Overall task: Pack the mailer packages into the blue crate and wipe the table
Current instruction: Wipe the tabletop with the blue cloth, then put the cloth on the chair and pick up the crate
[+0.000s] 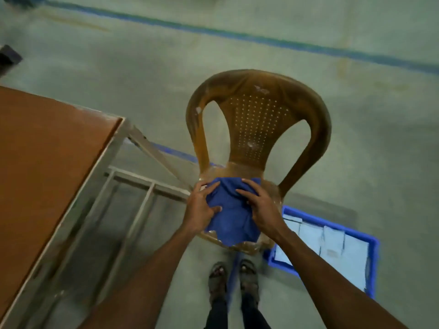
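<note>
A blue cloth [231, 214] lies bunched on the seat of a brown plastic chair [259, 119] in front of me. My left hand [202, 205] grips its left side and my right hand [257, 205] presses on its right side, fingers spread over the fabric. On the floor to the right of the chair stands the blue crate [373, 243], with several white mailer packages [332, 243] lying flat inside it. The brown table top [47, 157] fills the left of the view, with nothing on the part I can see.
The table's grey metal frame [133, 184] runs between the table top and the chair. My feet in sandals [234, 279] stand on the grey floor just below the chair. A blue line [213, 32] crosses the floor at the back.
</note>
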Demonstrator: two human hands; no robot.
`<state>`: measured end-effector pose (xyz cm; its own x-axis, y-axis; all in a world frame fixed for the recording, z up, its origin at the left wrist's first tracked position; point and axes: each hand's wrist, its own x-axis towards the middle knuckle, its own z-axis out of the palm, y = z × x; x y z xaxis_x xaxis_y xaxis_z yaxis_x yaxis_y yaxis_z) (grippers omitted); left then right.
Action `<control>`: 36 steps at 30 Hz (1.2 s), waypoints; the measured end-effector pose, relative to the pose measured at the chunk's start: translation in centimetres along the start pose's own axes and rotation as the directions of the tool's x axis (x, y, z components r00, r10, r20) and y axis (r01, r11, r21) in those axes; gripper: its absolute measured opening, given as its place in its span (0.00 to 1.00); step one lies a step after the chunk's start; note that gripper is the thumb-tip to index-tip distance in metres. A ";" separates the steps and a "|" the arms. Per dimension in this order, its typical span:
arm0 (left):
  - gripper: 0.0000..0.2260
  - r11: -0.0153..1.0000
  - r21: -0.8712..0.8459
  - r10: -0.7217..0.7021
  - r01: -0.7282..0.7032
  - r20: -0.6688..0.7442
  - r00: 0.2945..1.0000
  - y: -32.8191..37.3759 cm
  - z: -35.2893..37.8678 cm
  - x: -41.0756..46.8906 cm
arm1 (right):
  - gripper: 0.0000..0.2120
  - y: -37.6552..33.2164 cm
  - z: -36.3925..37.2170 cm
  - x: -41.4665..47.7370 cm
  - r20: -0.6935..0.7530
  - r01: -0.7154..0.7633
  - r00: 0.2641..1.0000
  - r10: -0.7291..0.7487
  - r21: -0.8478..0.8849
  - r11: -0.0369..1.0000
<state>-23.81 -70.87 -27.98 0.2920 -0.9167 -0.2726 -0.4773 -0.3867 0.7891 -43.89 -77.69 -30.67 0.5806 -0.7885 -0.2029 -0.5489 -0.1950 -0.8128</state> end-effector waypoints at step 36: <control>0.18 0.969 0.247 -0.135 0.005 0.512 0.848 -1.6 31.3 -1.0 | 0.16 29.3 -8.4 -19.3 -0.327 -0.668 0.638 0.697 0.215 0.712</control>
<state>-49.25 -72.49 -46.22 -0.1123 -0.7771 -0.6193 -0.6658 -0.4038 0.6275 -76.22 -73.08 -45.93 -0.2090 -0.8299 -0.5174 -0.6498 0.5132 -0.5607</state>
